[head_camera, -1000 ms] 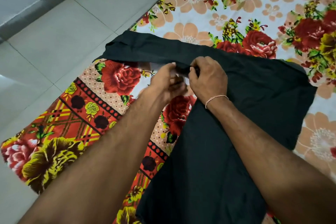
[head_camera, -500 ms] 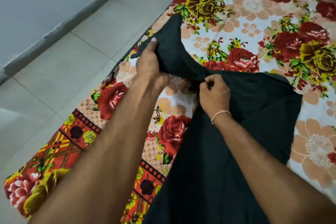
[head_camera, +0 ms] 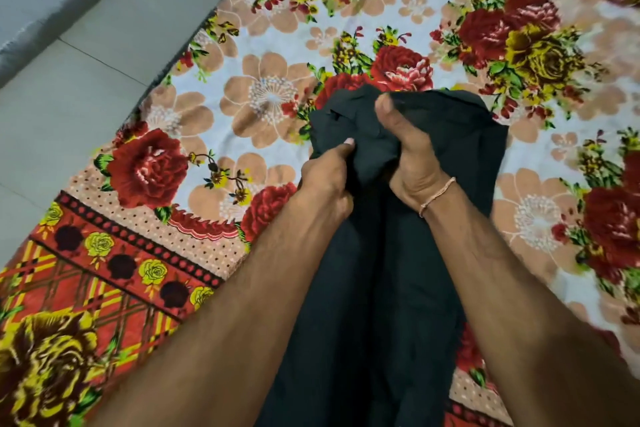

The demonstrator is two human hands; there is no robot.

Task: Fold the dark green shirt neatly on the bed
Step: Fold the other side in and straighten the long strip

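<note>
The dark green shirt (head_camera: 374, 281) lies lengthwise down the middle of the bed (head_camera: 242, 121), running from my hands toward the bottom edge of the view. Its far end is bunched and creased. My left hand (head_camera: 325, 180) grips the bunched cloth on its left side, thumb on top. My right hand (head_camera: 412, 156), with a thin bracelet at the wrist, clutches the same bunch from the right, thumb raised over the fabric. The two hands are close together, with folds of shirt between them. My forearms hide the shirt's side edges lower down.
The bed is covered by a floral sheet with red roses and a red and yellow plaid border (head_camera: 86, 288). Its left edge meets a grey tiled floor (head_camera: 86, 55), with a wall base (head_camera: 41, 31) at the upper left.
My left hand has carried the sleeve from the far left in over the shirt body. Both hands now meet on the bunched cloth, and the shirt looks narrower.
</note>
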